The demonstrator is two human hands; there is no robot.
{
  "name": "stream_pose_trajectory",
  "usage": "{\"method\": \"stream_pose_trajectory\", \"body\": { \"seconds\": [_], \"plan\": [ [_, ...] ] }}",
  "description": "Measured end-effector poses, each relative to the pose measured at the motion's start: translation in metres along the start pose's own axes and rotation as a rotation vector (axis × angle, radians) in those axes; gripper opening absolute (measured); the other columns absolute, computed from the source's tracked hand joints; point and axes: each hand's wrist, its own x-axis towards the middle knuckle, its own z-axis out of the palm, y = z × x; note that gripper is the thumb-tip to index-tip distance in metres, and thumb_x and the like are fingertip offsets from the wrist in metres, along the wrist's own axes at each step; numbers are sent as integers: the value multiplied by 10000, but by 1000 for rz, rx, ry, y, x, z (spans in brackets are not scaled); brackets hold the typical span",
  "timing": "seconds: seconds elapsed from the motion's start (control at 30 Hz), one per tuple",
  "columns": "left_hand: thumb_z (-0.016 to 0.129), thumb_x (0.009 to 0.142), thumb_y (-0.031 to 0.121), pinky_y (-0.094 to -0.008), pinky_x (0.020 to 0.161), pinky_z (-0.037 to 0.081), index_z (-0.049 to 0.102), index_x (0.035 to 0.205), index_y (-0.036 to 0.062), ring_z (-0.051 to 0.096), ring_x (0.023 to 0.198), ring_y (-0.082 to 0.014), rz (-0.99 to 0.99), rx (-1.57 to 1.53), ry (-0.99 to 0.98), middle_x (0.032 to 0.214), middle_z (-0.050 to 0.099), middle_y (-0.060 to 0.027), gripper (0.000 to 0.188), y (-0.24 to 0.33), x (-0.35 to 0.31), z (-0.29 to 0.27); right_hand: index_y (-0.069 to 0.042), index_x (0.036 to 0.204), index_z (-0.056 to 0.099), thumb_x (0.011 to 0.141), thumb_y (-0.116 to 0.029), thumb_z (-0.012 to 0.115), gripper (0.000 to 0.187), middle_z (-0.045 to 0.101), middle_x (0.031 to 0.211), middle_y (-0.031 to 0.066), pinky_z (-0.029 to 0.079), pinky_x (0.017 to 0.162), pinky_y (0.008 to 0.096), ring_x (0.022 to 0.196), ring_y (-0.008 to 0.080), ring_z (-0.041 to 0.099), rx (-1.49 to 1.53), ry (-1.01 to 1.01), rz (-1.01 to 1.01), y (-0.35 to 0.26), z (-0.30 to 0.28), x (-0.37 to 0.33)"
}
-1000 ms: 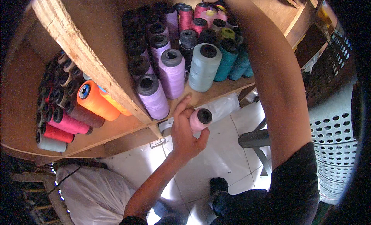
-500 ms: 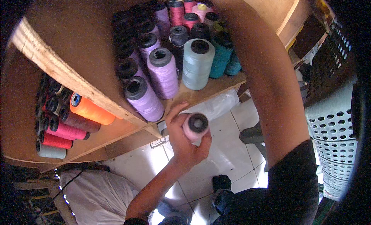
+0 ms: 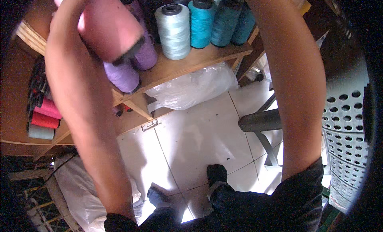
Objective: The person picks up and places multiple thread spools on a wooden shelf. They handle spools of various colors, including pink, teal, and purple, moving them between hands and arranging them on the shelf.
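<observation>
Pink spool [image 3: 109, 28]: blurred, tilted, dark rim toward lower right, in front of lilac spools [image 3: 121, 75], beside left forearm [image 3: 77, 80]; height presumably for clearing the spool tops. Left hand: beyond upper edge; grip impossible to tell, though slant of spool suggests support from there. Right hand: likewise past upper edge, at end of right forearm [image 3: 301, 80]; grip impossible to tell.

Pale-blue spool [image 3: 172, 36], turquoise spool [image 3: 202, 25], dark-teal spool [image 3: 226, 24]: upright, side by side on wooden shelf [image 3: 187, 71], probably on end to save room and show colours. Red spool [image 3: 46, 120], grey spool [image 3: 41, 132]: near left rim.

Obstructions: pink spool over part of lilac group; left forearm across left compartment; right forearm before shelf's right side. Below shelf: plastic bag [image 3: 195, 88]. Lower left: white sack [image 3: 74, 192]. Far right: perforated basket [image 3: 345, 148].
</observation>
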Motion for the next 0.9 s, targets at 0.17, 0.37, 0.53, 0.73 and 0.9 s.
{"method": "stream_pose_trajectory", "body": {
  "seconds": [0.17,0.37,0.53,0.73,0.9],
  "plan": [
    [641,902,191,-385,766,499,616,1081,0,628,845,-252,-67,-34,-114,978,648,-132,262,22,35,11,1,1157,750,828,-282,729,435,675,1299,251,525,1039,433,1235,386,649,-10,-116,-36,-8,-13,-15],
    [599,873,166,-381,631,480,677,871,-16,619,684,-250,-192,-7,-209,801,674,-134,197,52,77,23,5,1192,731,854,-219,630,418,666,1311,254,533,1029,464,1241,398,643,-135,-190,-252,-17,21,11],
    [589,876,126,-393,582,500,698,759,21,639,648,-266,-240,383,-225,733,684,-117,191,-20,135,68,-28,1195,742,825,-224,690,422,684,1300,224,539,1023,452,1246,359,653,-177,-464,-312,-1,48,25],
    [616,876,79,-367,575,524,725,809,90,674,704,-258,52,406,-236,774,706,-86,129,-214,224,79,-61,1207,750,825,-252,758,428,675,1356,170,539,1035,425,1255,299,656,-339,-686,-192,-30,85,34],
    [635,851,64,-365,571,511,715,833,73,660,696,-246,-101,84,-237,768,691,-77,83,-206,199,98,-38,1180,750,811,-193,715,402,687,1306,206,556,982,443,1207,327,676,-238,-582,-271,-11,85,38]
  ]
}}
